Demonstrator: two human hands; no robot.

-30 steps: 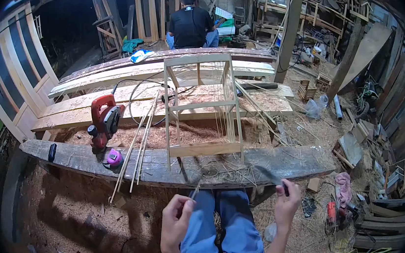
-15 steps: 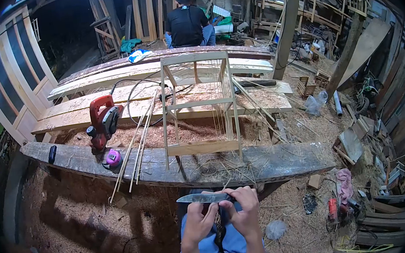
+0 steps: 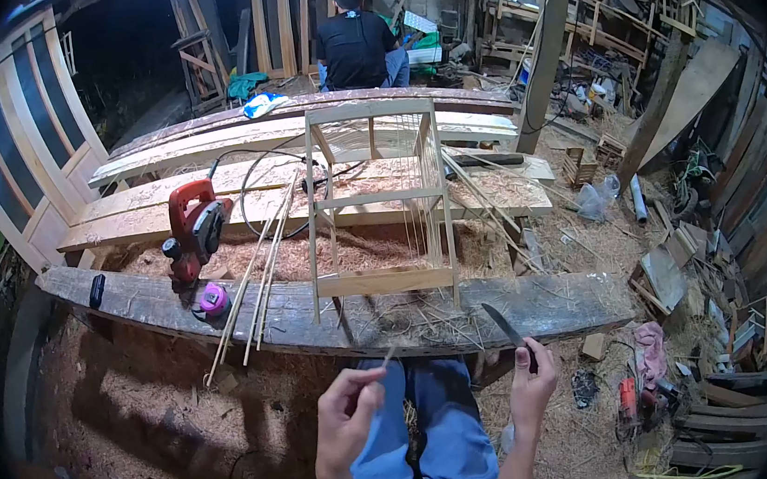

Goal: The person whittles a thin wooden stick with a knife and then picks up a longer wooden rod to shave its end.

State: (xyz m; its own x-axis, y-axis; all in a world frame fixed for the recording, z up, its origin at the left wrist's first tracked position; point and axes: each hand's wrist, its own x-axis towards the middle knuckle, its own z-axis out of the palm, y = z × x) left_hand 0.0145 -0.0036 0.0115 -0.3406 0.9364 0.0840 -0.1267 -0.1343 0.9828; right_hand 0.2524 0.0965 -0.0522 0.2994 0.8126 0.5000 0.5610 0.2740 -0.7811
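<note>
Between the thumb and fingers of my left hand (image 3: pixel 350 413) is a short thin wooden sliver (image 3: pixel 388 357), its tip pointing up. My right hand (image 3: pixel 532 385) grips a knife (image 3: pixel 503 323) by its handle, the dark blade tilted up and to the left. Both hands are apart, above my knees. Just beyond them lies a weathered plank (image 3: pixel 558 298) with loose shavings. On it stands a small wooden frame (image 3: pixel 386 281) with thin strips running down its right side. Several long thin sticks (image 3: pixel 263 294) lean across the plank to the left.
A red power planer (image 3: pixel 198 233) and a pink tape roll (image 3: pixel 213 298) sit on the plank's left part. Long boards (image 3: pixel 137 207) lie behind. Further back, a person (image 3: pixel 356 51) sits facing away. Wood shavings cover the floor; scrap timber (image 3: pixel 730 427) is piled at right.
My hands, together at the blade before, have separated. The right has moved right with the knife, turning the blade upward; the left has shifted left with the sliver.
</note>
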